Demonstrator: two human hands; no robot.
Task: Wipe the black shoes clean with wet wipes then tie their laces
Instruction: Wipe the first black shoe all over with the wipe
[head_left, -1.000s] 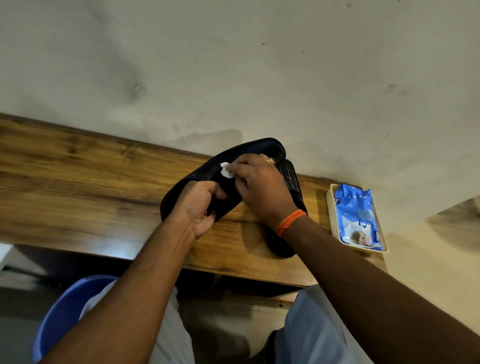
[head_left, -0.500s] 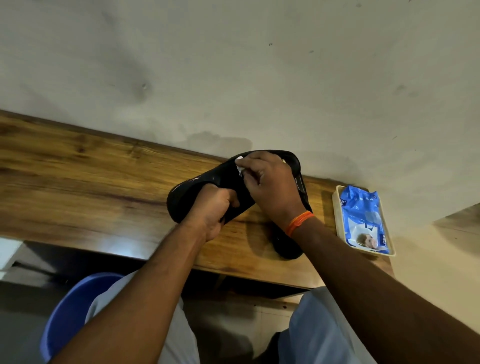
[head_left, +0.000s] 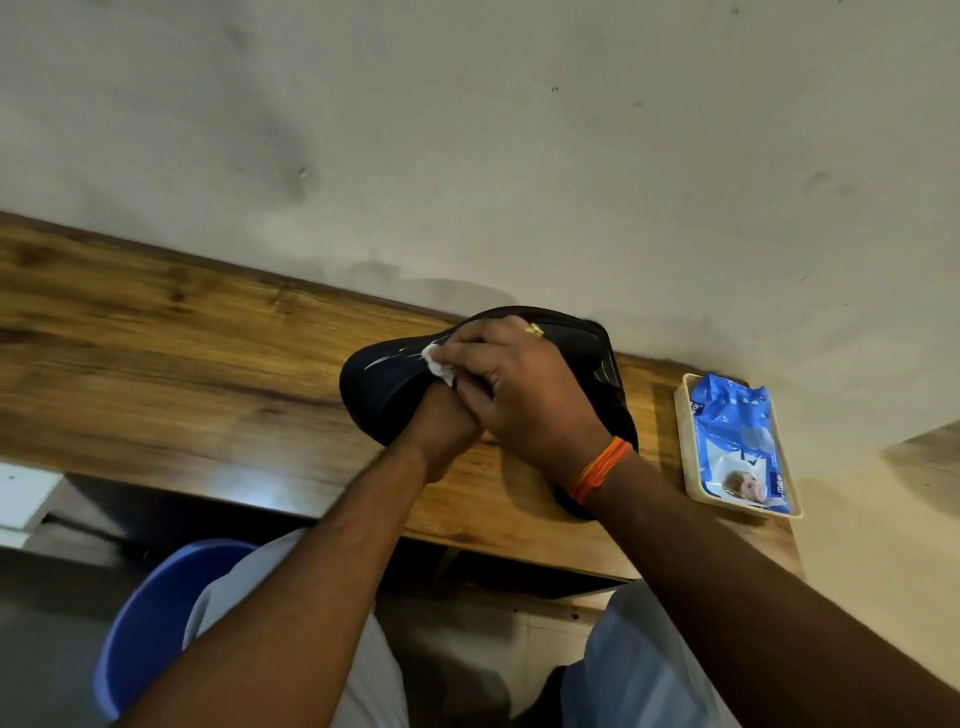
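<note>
Shoe first: a black, smooth-sided shoe with a rounded toe (head_left: 384, 387) is raised above the grainy brown wooden tabletop (head_left: 156, 353), toe toward nine o'clock. The left hand (head_left: 441, 431) grips it from beneath, fingers curled into it. The right hand (head_left: 524, 395) lies over its top, pinching a crumpled white wet wipe (head_left: 439, 366) at the fingertips against the upper. At three o'clock lies a glossy blue wipes packet (head_left: 732, 431) in a cream tray (head_left: 685, 452).

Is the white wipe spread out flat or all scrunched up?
Scrunched up: the wet wipe is a small wad pinched in the right hand against the shoe.
</note>
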